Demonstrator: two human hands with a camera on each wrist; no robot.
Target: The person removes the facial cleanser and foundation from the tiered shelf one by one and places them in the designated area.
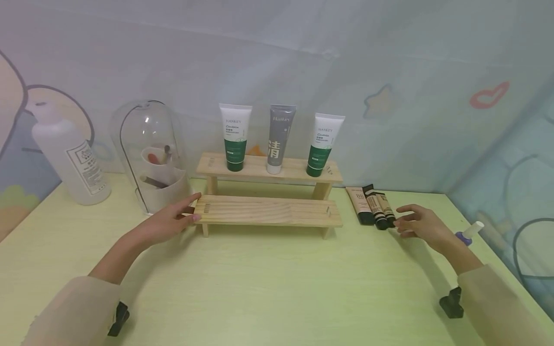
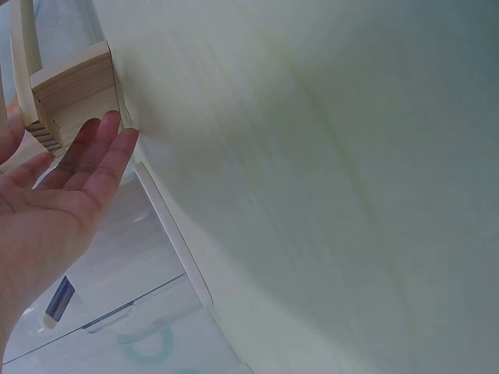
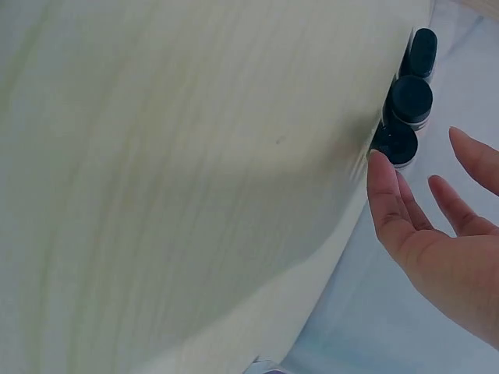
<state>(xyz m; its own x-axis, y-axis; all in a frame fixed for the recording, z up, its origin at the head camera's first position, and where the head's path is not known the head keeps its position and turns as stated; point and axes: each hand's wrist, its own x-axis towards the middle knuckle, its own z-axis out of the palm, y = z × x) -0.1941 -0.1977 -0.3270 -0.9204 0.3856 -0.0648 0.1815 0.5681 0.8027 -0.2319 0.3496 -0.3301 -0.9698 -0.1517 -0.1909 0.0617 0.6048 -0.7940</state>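
At the left end of the two-tier wooden stand [image 1: 268, 210], my left hand [image 1: 166, 223] has its fingertips right at the lower board's edge. In the left wrist view its fingers [image 2: 97, 167] are extended beside the stand's end and leg. My right hand [image 1: 421, 226] is beside three small cosmetic tubes lying side by side, fingers loosely bent and holding nothing. One is a beige BB tube [image 1: 360, 204]; the other two have black caps. In the right wrist view a fingertip is right at the nearest black cap [image 3: 396, 145].
Upright on the upper tier are two white-and-green tubes [image 1: 235, 137] [image 1: 325, 144] and a grey tube [image 1: 281, 137] between them. A clear domed organizer [image 1: 147, 158] and a white pump bottle [image 1: 71, 158] stand left. A purple nail polish bottle [image 1: 469, 234] is near the right edge.
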